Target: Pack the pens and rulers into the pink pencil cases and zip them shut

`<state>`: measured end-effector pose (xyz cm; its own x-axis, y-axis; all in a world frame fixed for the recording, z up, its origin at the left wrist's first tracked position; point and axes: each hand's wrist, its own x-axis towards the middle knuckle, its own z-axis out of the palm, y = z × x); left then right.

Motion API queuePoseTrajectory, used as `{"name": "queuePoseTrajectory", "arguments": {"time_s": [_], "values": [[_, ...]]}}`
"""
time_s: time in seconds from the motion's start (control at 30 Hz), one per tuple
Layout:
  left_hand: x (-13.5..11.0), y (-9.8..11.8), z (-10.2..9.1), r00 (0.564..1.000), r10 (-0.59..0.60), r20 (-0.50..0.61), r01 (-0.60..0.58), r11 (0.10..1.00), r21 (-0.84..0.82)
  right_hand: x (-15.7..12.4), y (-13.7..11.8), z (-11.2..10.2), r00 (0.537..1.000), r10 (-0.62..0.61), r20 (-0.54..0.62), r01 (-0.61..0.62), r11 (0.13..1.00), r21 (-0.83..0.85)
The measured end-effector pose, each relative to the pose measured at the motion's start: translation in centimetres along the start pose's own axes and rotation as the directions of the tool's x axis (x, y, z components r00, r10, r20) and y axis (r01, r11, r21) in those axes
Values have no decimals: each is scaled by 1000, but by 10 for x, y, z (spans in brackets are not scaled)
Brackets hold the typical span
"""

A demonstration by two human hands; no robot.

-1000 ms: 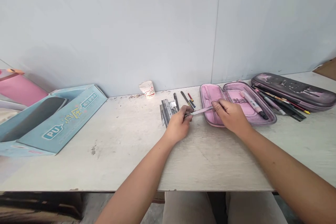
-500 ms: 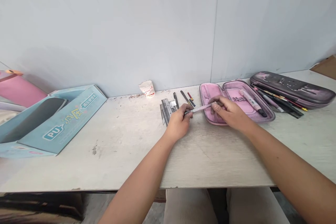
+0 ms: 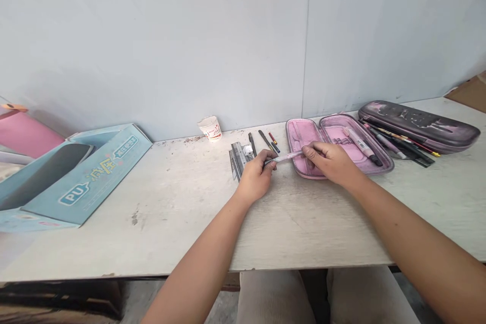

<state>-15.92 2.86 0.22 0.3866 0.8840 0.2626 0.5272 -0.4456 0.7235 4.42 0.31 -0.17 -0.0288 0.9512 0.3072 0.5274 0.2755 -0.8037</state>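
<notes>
Between my two hands stretches a slim, pale pinkish-grey pen [image 3: 287,156], held nearly level above the table. My left hand [image 3: 256,174] is closed on its left end, fingers pinched together. The other end sits between the thumb and fingers of my right hand [image 3: 327,159]. Under and behind the pen lies an open pink pencil case [image 3: 308,174], with a pink marker [image 3: 362,146] with a black end in its right half. Beside my left hand rest several rulers [image 3: 238,154], a small white piece [image 3: 248,150] and dark pens [image 3: 268,139].
A dark closed pencil case [image 3: 417,124] stands at the right, with several pens and pencils [image 3: 402,148] before it. A paper cup [image 3: 211,129] is near the wall. A blue open box [image 3: 94,174] fills the left side, and a cardboard box [image 3: 469,91] is far right.
The view has shifted slightly. My right fingers have closed down further around the pen's right end; my left hand keeps its hold.
</notes>
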Motion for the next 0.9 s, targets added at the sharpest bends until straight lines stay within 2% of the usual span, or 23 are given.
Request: {"name": "queuePoseTrajectory", "arguments": {"time_s": [0.1, 0.2, 0.33, 0.5, 0.67, 0.77, 0.83, 0.9], "values": [[0, 1, 0, 1000, -5, 3, 5, 1000, 7, 0, 1, 0, 999, -36, 18, 35, 999, 28], [0, 1, 0, 1000, -9, 21, 9, 1000, 20, 0, 1, 0, 1000, -17, 6, 18, 999, -40], [0, 1, 0, 1000, 11, 17, -11, 1000, 12, 0, 1, 1, 998, -62, 23, 62, 998, 2], [-1, 0, 0, 999, 39, 36, -40, 999, 17, 0, 1, 2, 999, -18, -28, 14, 990, -138], [-2, 2, 1, 999, 29, 34, -29, 1000, -4, -1, 0, 2, 998, -67, 16, 68, 991, -114], [-3, 4, 0, 998, 58, 33, -57, 998, -14, -1, -2, 1, 998, -59, -25, 54, 985, -166], [-2, 4, -2, 998, 62, 0, -62, 996, -70, 1, -3, 1, 998, -36, -54, 28, 990, -139], [0, 4, -4, 997, 44, -68, -58, 973, -221, 3, -2, 3, 995, -16, -98, 10, 998, -62]]}}
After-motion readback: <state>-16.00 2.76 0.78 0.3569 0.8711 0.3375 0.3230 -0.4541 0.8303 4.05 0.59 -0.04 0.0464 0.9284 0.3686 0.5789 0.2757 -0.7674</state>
